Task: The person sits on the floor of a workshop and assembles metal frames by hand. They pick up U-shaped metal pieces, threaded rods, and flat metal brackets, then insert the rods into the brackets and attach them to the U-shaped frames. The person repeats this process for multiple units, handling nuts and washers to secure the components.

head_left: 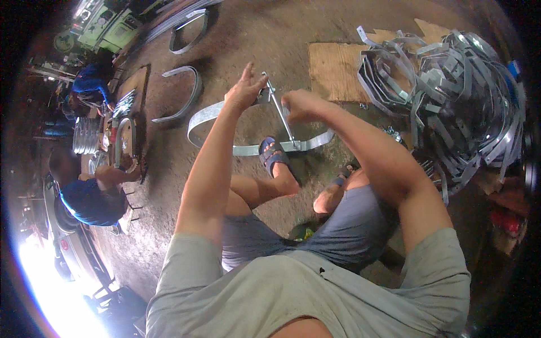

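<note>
A curved, galvanized metal band [205, 115] lies on the floor in front of me, its near side beside my sandalled foot. Across its gap runs a long thin threaded rod [283, 115], from the band's far end to its near strip. My left hand [246, 90] is at the far end of the rod, fingers stretched out and apart, above the band's far end. To the right of the rod, my right hand [304, 106] is closed with fingers curled. Something small and greyish shows at its fingers, too blurred to name.
At the right is a big tangled pile of metal bands [451, 96], beside a cardboard sheet [335, 70]. Two loose bands [189, 101] lie far left. At the left, two people [93, 194] work by a low board with metal parts. A green machine [110, 28] stands behind.
</note>
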Available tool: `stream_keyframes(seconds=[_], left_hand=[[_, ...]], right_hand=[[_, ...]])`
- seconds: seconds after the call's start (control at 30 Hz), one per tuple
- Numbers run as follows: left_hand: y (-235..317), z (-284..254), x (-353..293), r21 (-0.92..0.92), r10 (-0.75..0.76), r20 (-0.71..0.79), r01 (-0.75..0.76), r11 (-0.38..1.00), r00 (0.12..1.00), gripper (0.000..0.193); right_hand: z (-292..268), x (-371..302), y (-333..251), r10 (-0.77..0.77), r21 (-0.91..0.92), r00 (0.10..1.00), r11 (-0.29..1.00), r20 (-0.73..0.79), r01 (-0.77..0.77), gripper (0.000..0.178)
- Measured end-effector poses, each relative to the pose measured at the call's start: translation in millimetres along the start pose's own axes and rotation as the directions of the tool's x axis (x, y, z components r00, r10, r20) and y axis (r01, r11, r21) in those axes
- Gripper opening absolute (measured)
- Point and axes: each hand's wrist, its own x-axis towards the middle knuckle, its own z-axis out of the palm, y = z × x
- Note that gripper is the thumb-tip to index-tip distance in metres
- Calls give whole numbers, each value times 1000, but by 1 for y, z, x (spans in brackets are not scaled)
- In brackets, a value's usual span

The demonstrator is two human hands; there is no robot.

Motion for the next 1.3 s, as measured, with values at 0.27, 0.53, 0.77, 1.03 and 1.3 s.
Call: stream_keyframes(seconds=[0.27, 0.53, 0.77, 1.03, 1.3], left_hand=[[-24, -3, 31, -38, 0, 279, 11, 999, 960, 49], [17, -16, -16, -57, -19, 242, 34, 998, 970, 48], [25, -14, -36, 49, -33, 106, 28, 998, 994, 50], [8, -27, -35, -49, -6, 191, 15, 999, 982, 50], [-2, -23, -39, -14, 22, 121, -21, 1000, 992, 46]], right_hand=[[3, -4, 2, -28, 1, 1000, 1000, -11, 28, 31], [11, 0, 2, -67, -36, 997, 997, 39, 69, 42], [5, 5, -19, 170, -173, 982, 973, 78, -154, 46], [6, -17, 63, -36, 104, 987, 993, -155, 52, 63], [46, -12, -24, -87, -186, 991, 980, -106, 66, 50]])
